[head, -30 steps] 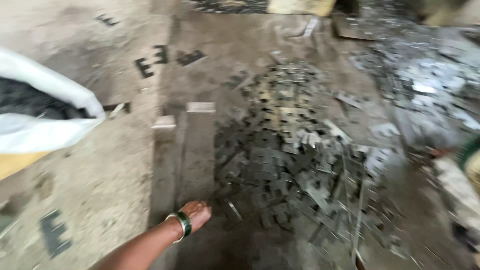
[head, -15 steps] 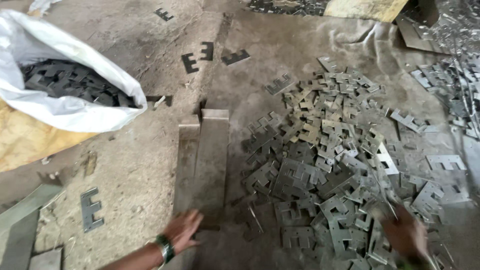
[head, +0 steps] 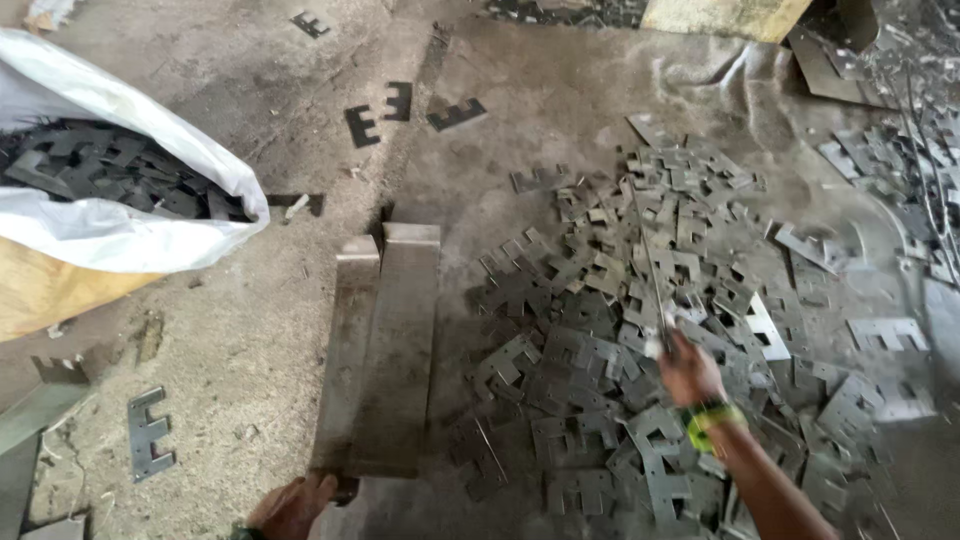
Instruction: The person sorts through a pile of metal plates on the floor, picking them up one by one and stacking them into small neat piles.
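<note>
My left hand (head: pixel 292 506) rests on the floor at the near end of two long flat metal strips (head: pixel 385 345) that lie side by side. My right hand (head: pixel 688 372), with a green-yellow band at the wrist, is closed around a thin metal rod (head: pixel 648 262) that points away over a wide pile of grey E-shaped metal plates (head: pixel 640 340). The rod's far end lies over the pile's middle.
A white sack (head: pixel 110 210) full of dark E-shaped plates stands at the left. Loose E-plates (head: pixel 150 435) lie on the dusty floor at lower left and several (head: pixel 400 108) at the top. More scrap metal (head: pixel 900 150) spreads at the right.
The view has swung left and down. My right hand came into view and rose over the pile with the thin rod. My left hand slid lower toward the frame's bottom edge.
</note>
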Demonstrator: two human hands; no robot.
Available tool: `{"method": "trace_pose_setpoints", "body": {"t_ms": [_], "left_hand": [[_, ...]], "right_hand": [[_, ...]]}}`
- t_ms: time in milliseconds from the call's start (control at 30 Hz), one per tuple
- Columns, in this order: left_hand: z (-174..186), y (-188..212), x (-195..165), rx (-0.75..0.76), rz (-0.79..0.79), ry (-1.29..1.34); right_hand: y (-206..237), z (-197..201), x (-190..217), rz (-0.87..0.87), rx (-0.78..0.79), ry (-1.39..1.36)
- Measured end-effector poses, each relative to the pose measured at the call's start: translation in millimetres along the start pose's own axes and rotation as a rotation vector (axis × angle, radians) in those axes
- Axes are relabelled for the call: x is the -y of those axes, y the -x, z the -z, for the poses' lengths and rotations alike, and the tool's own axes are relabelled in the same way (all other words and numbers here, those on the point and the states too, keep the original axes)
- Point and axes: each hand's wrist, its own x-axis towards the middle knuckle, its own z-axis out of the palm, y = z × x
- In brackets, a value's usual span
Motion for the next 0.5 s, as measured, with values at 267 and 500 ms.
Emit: {"method": "trace_pose_setpoints", "body": {"t_ms": [267,500], "left_hand": [[7.0,27.0,62.2,-0.147,-0.029,-0.218],[53.0,-3.8,15.5,-0.028,0.279,0.120]], "right_hand": [[236.3,-71.9,-103.7,-0.387,0.070,0.101],[260.0,-30.4,-104.4,-0.359,-0.134,-0.109]]}}
